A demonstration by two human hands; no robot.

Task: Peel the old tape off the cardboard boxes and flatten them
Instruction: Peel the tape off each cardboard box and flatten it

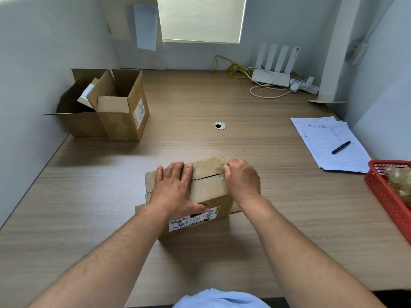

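Note:
A small closed cardboard box with a shipping label on its near side sits at the middle of the wooden table. My left hand lies flat on its top with straight fingers, thumb down over the near face. My right hand is at the box's right edge, its fingertips pinching the clear tape at the far right corner. A seam runs across the top between the hands.
Two open cardboard boxes stand at the back left. A red basket holding crumpled tape sits at the right edge. Lined papers with a pen lie to the right. A router and cables are at the back.

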